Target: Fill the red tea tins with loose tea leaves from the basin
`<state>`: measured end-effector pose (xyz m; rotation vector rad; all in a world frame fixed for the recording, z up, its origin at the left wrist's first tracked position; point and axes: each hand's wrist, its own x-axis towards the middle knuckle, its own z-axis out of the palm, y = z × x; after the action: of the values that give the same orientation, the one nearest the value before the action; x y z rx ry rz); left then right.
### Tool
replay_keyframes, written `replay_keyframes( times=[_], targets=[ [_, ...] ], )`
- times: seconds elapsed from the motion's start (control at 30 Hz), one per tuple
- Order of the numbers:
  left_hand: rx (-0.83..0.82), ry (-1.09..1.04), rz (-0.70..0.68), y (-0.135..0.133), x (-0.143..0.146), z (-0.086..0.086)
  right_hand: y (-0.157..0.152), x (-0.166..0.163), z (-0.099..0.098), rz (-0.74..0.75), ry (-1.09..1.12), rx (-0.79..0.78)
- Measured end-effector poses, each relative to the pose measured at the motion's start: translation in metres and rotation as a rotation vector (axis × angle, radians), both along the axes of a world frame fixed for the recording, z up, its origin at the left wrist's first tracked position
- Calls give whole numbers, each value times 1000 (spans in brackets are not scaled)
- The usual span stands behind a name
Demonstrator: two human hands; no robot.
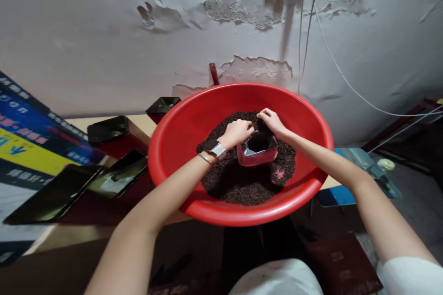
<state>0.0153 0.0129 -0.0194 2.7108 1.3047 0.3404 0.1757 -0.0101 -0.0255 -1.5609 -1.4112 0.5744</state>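
A square reddish container [256,157] with shiny, see-through plastic around its sides sits in dark, crumbly soil [238,189]. Its inside looks dark, and I cannot make out how full it is. The soil lies in a wide red basin [173,147]. My left hand [238,132], with a watch at the wrist, has its fingers curled at the container's back left corner. At the back edge, my right hand [272,122] is closed with bent fingertips. What either hand grips is too small to tell. A pinkish patch [279,174] shows on the soil right of the container.
Several dark red, open-topped pots [121,179] stand left of the basin on a pale tabletop [141,124]. A printed board [31,133] leans at far left. Behind is a peeling wall [104,55] with hanging cables [332,55]. A blue stool [337,197] stands at right.
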Motion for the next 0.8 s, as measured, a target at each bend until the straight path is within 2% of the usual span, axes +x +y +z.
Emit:
replay_keyframes(
  times=[0.07,0.17,0.27,0.4,0.5,0.63,0.8],
  targets=[
    [141,193,-23,1,-2,3,3,-2,-1,105,-102,-69],
    [293,347,-42,4,-3,0,-2,-7,4,318,-317,-148],
    [346,448,-7,9,-1,-5,-18,-18,11,426,-546,-102],
    [399,498,-38,9,1,-10,-42,-36,13,436,-744,29],
    [417,499,-53,6,2,-11,-50,-46,11,468,-732,-19],
    [407,493,-71,3,5,-11,-50,-51,11,422,-767,3],
    [372,464,-78,5,6,-12,-48,-46,16,418,-666,-4]
  ],
)
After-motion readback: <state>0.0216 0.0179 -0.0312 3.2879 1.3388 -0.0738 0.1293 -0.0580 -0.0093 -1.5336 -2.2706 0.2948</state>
